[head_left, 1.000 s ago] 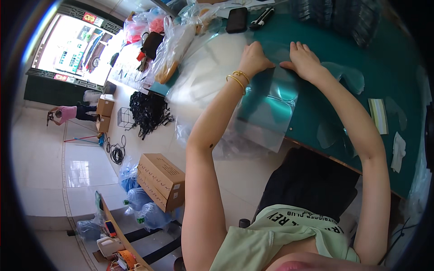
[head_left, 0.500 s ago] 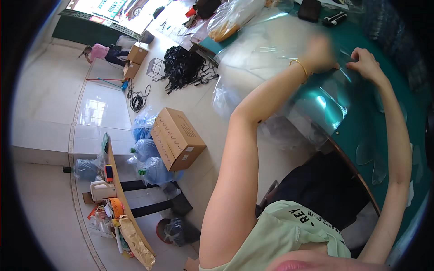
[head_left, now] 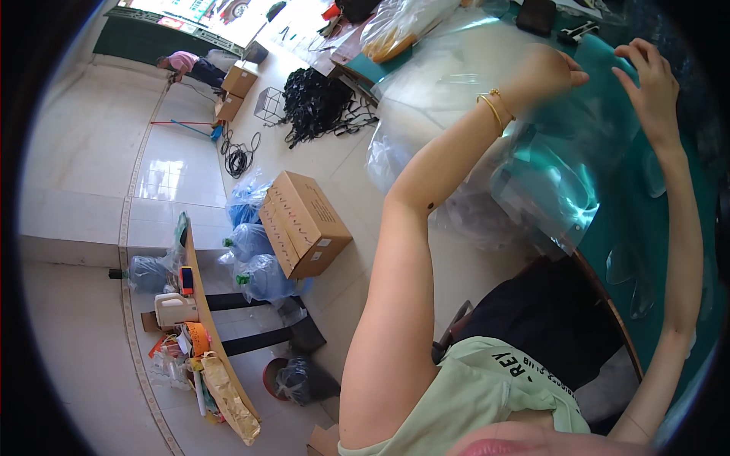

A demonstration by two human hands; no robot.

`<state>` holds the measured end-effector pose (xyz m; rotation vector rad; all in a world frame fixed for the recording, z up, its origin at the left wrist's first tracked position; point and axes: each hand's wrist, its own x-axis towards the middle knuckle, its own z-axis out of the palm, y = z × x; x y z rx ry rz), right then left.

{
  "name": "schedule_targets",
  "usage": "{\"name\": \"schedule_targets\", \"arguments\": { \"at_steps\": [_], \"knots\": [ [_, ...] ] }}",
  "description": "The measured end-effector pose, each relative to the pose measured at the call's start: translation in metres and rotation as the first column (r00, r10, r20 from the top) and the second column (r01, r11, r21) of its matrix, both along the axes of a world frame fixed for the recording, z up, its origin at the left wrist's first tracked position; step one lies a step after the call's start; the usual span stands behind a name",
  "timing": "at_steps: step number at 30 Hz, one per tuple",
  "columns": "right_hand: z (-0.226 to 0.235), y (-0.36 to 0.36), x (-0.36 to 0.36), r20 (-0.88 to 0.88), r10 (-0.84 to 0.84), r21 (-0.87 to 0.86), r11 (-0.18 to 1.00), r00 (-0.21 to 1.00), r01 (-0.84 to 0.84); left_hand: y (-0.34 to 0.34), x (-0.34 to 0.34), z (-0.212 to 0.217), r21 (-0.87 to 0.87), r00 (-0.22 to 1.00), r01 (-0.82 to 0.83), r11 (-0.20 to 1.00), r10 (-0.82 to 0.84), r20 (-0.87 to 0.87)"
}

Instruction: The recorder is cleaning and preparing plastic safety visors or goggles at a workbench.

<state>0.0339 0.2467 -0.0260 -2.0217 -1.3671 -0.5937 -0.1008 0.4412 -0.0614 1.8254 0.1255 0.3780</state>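
My left hand (head_left: 541, 80), a gold bracelet at its wrist, is over the far part of the green table (head_left: 654, 228). Its fingers are curled closed on a clear plastic sheet (head_left: 544, 178), though blur hides the exact grip. The sheet is shiny and bends down toward the table's near edge. To the right, my right hand (head_left: 650, 87) is raised with thumb and fingers apart, and nothing shows between them. A large clear plastic bag (head_left: 426, 95) with pale contents lies left of and beneath my left forearm.
A dark phone-like object (head_left: 536, 15) and a small black tool (head_left: 578, 32) lie at the table's far edge. Small clear pieces (head_left: 627, 273) rest near its front. On the floor stand a cardboard box (head_left: 304, 224) and a black tangled heap (head_left: 313, 102). A person in pink (head_left: 186, 64) bends far left.
My right hand has risen and its fingers have spread. My left hand has shifted slightly, its thumb now pointing right. The plastic sheet has moved and flexed; the far person bends lower.
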Motion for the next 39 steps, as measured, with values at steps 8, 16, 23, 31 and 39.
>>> {"name": "schedule_targets", "arguments": {
  "at_steps": [8,16,23,31,39],
  "knots": [
    [0.016,-0.003,-0.040,-0.239,0.249,0.009,0.967,0.939,-0.254,-0.014,-0.008,0.018,0.026,0.972,0.187,0.982,-0.189,0.142],
    [0.022,-0.009,-0.040,-0.292,0.203,0.008,0.978,0.935,-0.210,-0.018,-0.015,0.014,-0.057,0.978,0.183,0.981,-0.175,0.117],
    [0.023,-0.025,-0.004,-0.367,-0.003,0.304,0.945,0.930,0.123,-0.003,-0.003,-0.009,0.070,0.998,-0.003,0.998,-0.001,0.059],
    [0.062,-0.083,-0.018,-0.165,-0.155,0.520,0.826,0.974,0.219,-0.015,-0.012,-0.024,0.653,0.909,-0.406,0.639,0.356,0.216],
    [0.060,-0.121,-0.112,0.648,0.024,0.210,0.955,0.761,-0.208,-0.127,-0.057,0.060,-0.824,0.972,0.232,0.517,-0.089,0.218]
  ]
}}
